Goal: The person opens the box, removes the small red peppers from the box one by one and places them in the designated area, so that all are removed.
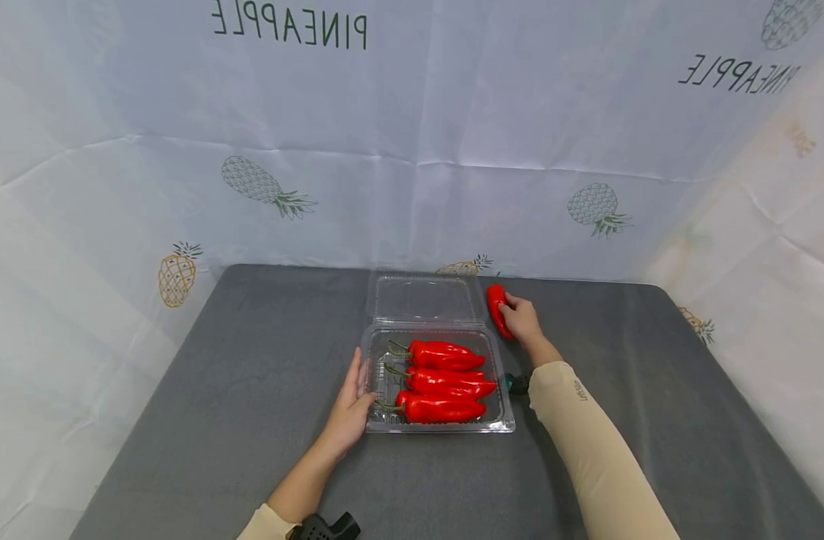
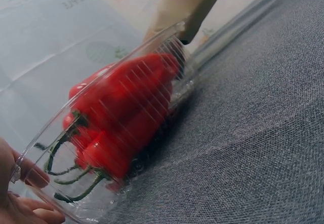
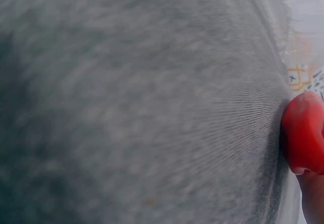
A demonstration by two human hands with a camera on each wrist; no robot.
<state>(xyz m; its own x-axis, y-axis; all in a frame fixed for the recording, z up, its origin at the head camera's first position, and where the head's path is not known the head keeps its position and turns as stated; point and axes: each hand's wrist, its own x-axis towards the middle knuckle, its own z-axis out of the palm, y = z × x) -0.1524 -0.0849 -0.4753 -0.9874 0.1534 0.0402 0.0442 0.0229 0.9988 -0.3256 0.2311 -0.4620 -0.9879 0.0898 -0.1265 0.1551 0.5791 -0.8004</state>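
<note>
A clear plastic clamshell container (image 1: pixel 440 428) lies on the table with its lid (image 1: pixel 425 300) folded back. Three long red peppers (image 1: pixel 445 384) lie across it in a row, green stems to the left. The left wrist view shows the same peppers (image 2: pixel 134 92) through the clear wall. My left hand (image 1: pixel 346 418) grips the container's left rim, thumb over the edge and fingers outside. Beside the lid's right side, my right hand (image 1: pixel 523 320) holds another red pepper (image 1: pixel 496 306). Only part of this pepper (image 3: pixel 305 133) appears in the right wrist view, at its right edge.
A dark grey cloth covers the table (image 1: pixel 270 360). White curtain (image 1: pixel 412 105) printed with pineapples hangs behind and at both sides. Just right of the container, a dark wrist device (image 1: pixel 517 384) shows beside the right sleeve (image 1: pixel 597 442).
</note>
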